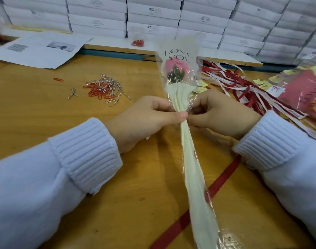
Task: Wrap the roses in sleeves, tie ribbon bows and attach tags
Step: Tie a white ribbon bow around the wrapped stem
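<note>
One pink rose (175,67) with a dark green base sits in a single cream-and-clear plastic sleeve printed "LOVE YOU" (193,169). The sleeve runs from the upper centre of the frame to the bottom edge, with the bloom at the top. Two hands meet at its gathered neck in the middle of the frame: the left hand (146,119) has its fingers curled and its thumb pressed on the bunched sleeve, and the right hand (220,114) pinches the same spot from the other side. One loose dark red ribbon (223,177) lies on the wooden table (36,108), crossing under the sleeve at lower centre. A tangle of red and white ribbons (234,83) too many to count lies at right, with small yellow tags (261,83) scattered beside it. At left of centre are a heap of silver twist ties and red paper clips (105,87), one stray red clip (58,79) and one stray tie (72,92). Stacked white boxes (153,13) fill the top.
</note>
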